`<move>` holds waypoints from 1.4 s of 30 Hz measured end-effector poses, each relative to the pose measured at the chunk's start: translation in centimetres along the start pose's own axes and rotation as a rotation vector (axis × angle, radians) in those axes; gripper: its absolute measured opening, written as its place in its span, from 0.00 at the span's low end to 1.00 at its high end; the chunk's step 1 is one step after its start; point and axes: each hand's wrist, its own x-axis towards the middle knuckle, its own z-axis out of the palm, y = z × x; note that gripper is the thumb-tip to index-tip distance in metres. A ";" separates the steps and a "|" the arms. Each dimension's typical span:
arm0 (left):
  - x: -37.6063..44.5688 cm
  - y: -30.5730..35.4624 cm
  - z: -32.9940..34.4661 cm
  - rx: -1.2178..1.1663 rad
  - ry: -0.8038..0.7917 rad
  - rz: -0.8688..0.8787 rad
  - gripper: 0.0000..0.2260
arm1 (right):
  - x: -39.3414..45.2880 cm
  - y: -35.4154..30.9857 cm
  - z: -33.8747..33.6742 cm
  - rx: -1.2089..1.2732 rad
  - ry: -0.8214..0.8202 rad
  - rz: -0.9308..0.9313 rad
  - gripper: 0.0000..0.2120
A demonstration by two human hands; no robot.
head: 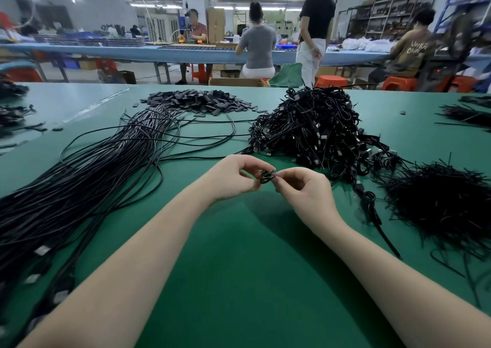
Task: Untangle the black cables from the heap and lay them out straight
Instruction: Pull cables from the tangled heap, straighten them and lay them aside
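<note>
Head view showed both hands meeting over the green table [239, 254], working one small coiled cable [266, 176] between them. The left hand [233, 179] had its thumb and forefinger curled in a pinch on the coil's left side; the right hand [305, 188] pinched its right side, the other fingers loosely bent. The coil was held just above the table, near the front edge of the tangled heap [305, 127], which lay beyond and to the right.

To do this step well, I judged that the tie or twist holding the coil should be loosened first, one hand steadying the loops while the other drew an end free, rather than tugging both ways and tightening a knot. Once free, the cable would best be carried to the left and laid alongside the straightened cables [87, 182], parallel with them, plug ends together.

Much was hard to read. The coil was largely covered by fingertips, so whether a tie bound it, or where its ends were, could not be told. The bristly black pile [435, 201] at right looked like loose ties, though that was uncertain. The straightened cables ran off the lower left edge, and the small dark flat pieces [196, 101] beyond them could not be identified.
</note>
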 end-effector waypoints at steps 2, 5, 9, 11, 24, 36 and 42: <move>0.1 -0.3 0.2 0.149 0.058 0.156 0.08 | 0.0 -0.2 0.2 0.069 -0.028 0.020 0.06; 0.3 -0.5 0.2 0.087 0.131 0.222 0.06 | 0.0 -0.4 0.2 0.264 -0.073 0.111 0.03; 0.4 -0.8 0.4 -0.009 0.132 0.226 0.06 | -0.1 -0.2 0.2 0.409 -0.126 0.228 0.03; 0.3 -0.8 0.4 -0.033 0.141 0.230 0.10 | -0.1 -0.2 0.1 0.398 -0.120 0.225 0.02; 0.4 0.2 0.6 -0.656 0.029 -0.335 0.09 | 0.1 -0.3 -0.4 -0.347 0.162 -0.639 0.02; -0.1 -0.1 0.7 -0.494 -0.009 -0.082 0.15 | -0.1 0.1 -0.2 -0.292 0.220 -0.434 0.05; 0.0 -0.1 1.1 -0.261 0.186 0.091 0.05 | -0.2 -0.3 -0.3 -0.306 0.198 -0.460 0.05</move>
